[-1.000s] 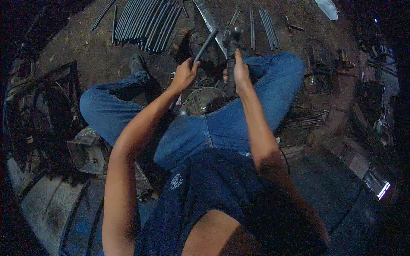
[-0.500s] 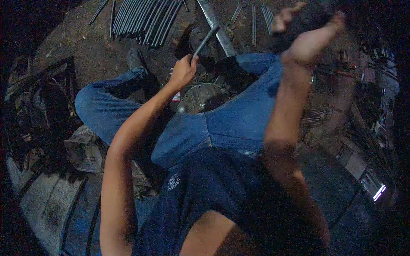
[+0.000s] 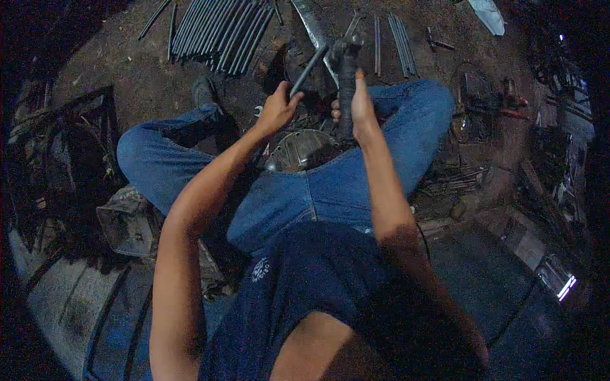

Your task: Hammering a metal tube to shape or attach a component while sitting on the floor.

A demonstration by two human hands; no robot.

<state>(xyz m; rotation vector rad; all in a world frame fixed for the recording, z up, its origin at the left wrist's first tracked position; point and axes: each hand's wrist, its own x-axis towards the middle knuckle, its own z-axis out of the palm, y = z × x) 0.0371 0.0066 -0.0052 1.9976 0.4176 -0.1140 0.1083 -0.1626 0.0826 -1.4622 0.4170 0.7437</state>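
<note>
My left hand is closed around one end of a grey metal rod, which slants up and to the right. My right hand is wrapped round a dark tool with a thick, ribbed body. Its far end carries a metal head; the exact kind I cannot make out. The rod's far tip lies close to that head; whether they touch I cannot tell. Below both hands, between my legs, sits a round, dull metal part with ribs on its face.
Many similar rods lie side by side at the far left, with a few more at the far right. A flat metal bar and a wrench lie ahead. A metal frame stands left; scrap lies right.
My right hand has come from the upper right, where it was blurred, to the middle with the dark tool, beside the rod. My left hand has hardly moved and keeps the rod.
</note>
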